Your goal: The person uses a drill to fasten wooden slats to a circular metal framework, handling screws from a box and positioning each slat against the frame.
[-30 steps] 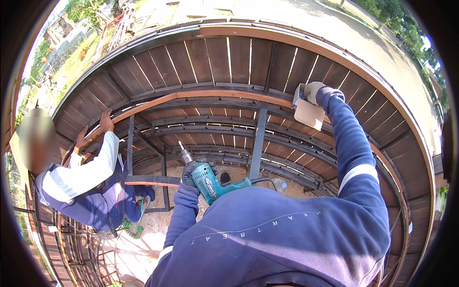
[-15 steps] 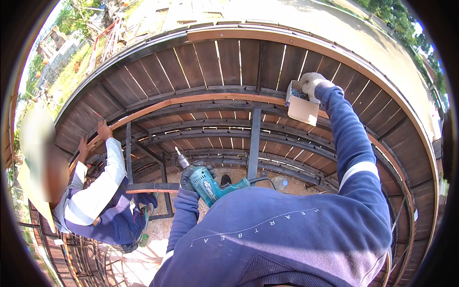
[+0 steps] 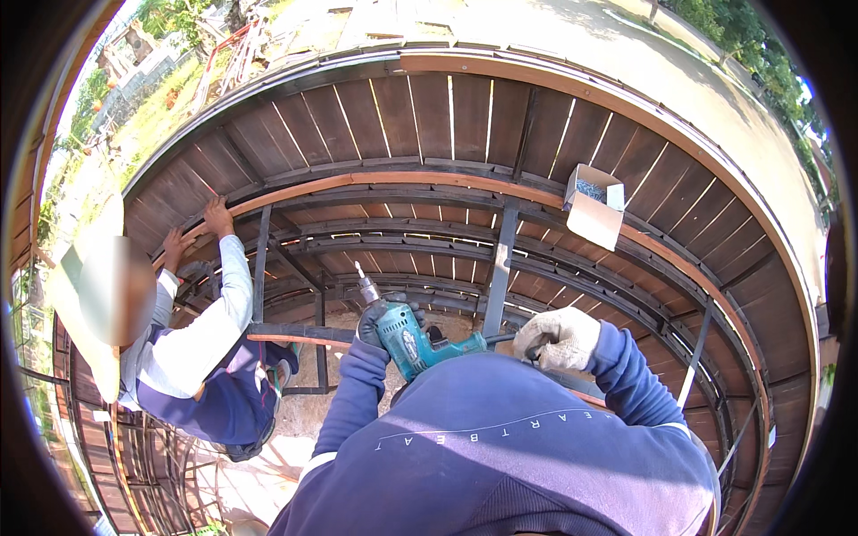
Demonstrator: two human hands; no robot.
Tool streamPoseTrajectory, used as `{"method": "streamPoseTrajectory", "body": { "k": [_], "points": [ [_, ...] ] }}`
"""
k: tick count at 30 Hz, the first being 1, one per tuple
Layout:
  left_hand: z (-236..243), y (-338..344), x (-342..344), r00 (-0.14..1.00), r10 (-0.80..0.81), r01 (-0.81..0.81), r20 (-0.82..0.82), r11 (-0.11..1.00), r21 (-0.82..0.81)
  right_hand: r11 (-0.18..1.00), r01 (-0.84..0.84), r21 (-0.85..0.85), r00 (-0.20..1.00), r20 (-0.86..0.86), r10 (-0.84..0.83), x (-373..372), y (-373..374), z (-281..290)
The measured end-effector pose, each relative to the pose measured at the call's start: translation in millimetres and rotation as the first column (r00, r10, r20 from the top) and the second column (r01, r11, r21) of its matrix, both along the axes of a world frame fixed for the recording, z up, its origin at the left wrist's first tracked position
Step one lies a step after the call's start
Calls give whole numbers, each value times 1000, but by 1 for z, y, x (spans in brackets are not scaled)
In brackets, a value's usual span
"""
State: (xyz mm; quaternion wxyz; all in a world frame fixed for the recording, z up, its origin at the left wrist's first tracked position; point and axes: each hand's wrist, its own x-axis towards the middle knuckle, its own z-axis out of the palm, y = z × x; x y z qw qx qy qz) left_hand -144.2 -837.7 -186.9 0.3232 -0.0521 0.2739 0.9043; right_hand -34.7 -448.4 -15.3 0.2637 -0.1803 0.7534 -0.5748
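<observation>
At centre, my left hand (image 3: 368, 325) grips the drill (image 3: 405, 339), aimed forward-left; by its rear, my right hand (image 3: 563, 338) curls, grip unclear.

Drill (image 3: 402, 341) is plastic w/ metal chuck (image 3: 368, 290), box (image 3: 593, 223) matt cardbd.

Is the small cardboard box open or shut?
The box is open: its flap is folded outward, and small grey pieces show inside.

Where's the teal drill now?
The teal drill is in the left hand, just left of centre in the head view, the right hand to its right.
</observation>
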Motion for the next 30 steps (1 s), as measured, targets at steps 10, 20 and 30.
{"method": "streamPoseTrajectory", "body": {
  "k": [10, 20, 30],
  "points": [
    [-5, 0, -8, 998, -56, 56, 42, 998, 4, 952, -113, 285, 993, -3, 119, 45, -22, -4],
    [-8, -2, -6, 996, -83, 81, 34, 995, 54, 869, 495, 12, 846, -237, -478, 18, -86, 2],
    [38, -16, -3, 969, -136, 117, -205, 988, -103, 792, 525, -310, 828, -26, -560, -47, -148, 5]
  ]
}}
